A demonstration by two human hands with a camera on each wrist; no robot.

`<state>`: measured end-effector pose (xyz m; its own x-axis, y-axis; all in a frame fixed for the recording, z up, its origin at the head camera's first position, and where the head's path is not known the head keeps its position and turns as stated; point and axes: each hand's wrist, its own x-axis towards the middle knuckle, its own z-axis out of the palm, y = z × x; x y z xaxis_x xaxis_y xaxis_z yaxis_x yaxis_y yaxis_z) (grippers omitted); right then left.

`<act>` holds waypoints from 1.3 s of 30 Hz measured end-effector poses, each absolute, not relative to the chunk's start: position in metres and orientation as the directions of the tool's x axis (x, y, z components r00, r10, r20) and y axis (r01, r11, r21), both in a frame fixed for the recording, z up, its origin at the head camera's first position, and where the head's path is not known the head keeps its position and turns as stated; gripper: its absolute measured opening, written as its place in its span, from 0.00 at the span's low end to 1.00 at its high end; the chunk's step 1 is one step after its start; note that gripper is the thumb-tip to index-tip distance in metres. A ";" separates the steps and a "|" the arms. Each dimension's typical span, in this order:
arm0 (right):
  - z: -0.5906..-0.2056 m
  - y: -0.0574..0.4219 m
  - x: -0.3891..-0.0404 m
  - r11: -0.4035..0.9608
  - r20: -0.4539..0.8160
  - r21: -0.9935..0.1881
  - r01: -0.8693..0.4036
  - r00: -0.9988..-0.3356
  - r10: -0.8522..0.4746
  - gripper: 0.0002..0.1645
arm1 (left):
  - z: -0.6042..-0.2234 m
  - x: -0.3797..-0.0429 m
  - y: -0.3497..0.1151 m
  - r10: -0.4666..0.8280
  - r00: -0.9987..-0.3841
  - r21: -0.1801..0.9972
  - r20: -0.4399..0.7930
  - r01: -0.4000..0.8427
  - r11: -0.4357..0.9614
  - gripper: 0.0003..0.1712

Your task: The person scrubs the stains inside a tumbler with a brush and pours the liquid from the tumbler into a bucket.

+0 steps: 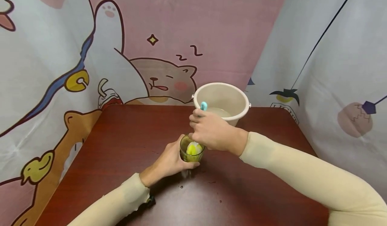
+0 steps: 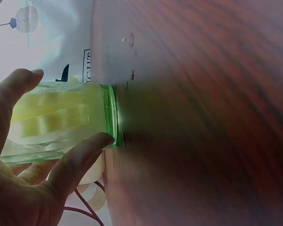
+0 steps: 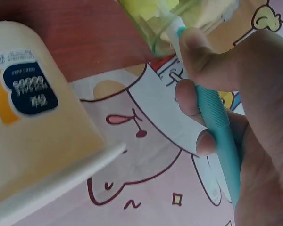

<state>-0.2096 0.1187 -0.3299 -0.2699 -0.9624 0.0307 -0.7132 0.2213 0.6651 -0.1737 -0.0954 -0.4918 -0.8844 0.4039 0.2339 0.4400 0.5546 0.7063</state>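
Note:
A green-tinted drinking glass (image 1: 188,157) stands upright on the table, its base right at the wood in the left wrist view. My left hand (image 1: 170,159) grips it from the left side, thumb and fingers spread round the wall. Inside the glass sits the yellow and white sponge head (image 1: 193,148) of a cup brush. From above, my right hand (image 1: 213,128) holds the brush's teal handle (image 3: 216,120), whose top end pokes out past the fingers in the head view. Through the glass, the left wrist view shows the yellow sponge (image 2: 52,115) reaching down inside.
A cream bucket (image 1: 218,95) with some water in it stands behind the right hand, near the table's far edge. Drops of water (image 1: 181,187) lie on the dark red-brown table (image 1: 145,128). Cartoon-printed cloth (image 1: 229,24) hangs round the back and sides.

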 end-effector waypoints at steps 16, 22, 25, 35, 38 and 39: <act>-0.322 0.130 -0.207 0.269 0.083 0.656 -0.705 -0.288 -0.954 0.13 | -0.494 -0.174 -0.092 0.408 -0.878 0.697 0.248 0.455 0.555 0.46; -0.308 0.145 -0.210 0.358 0.227 0.580 -0.731 -0.277 -0.934 0.11 | -0.491 -0.174 -0.093 0.387 -0.894 0.705 0.223 0.423 0.569 0.47; -0.307 0.153 -0.211 0.406 0.266 0.542 -0.736 -0.308 -0.913 0.17 | -0.492 -0.173 -0.093 0.384 -0.897 0.709 0.218 0.416 0.569 0.48; -0.311 0.178 -0.205 0.568 0.326 0.340 -0.749 -0.473 -0.819 0.10 | -0.494 -0.173 -0.093 0.369 -0.906 0.720 0.207 0.396 0.570 0.49; -0.312 0.183 -0.203 0.596 0.333 0.299 -0.745 -0.504 -0.797 0.08 | -0.493 -0.174 -0.093 0.370 -0.905 0.717 0.210 0.400 0.571 0.50; -0.312 0.184 -0.202 0.602 0.334 0.282 -0.747 -0.512 -0.791 0.08 | -0.493 -0.174 -0.093 0.370 -0.904 0.714 0.212 0.402 0.573 0.50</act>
<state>-0.2021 0.1838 -0.3124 -0.5117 -0.7915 0.3342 -0.7469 0.6021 0.2824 -0.1740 -0.0935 -0.4935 -0.9045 0.3701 0.2121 0.4019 0.5727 0.7145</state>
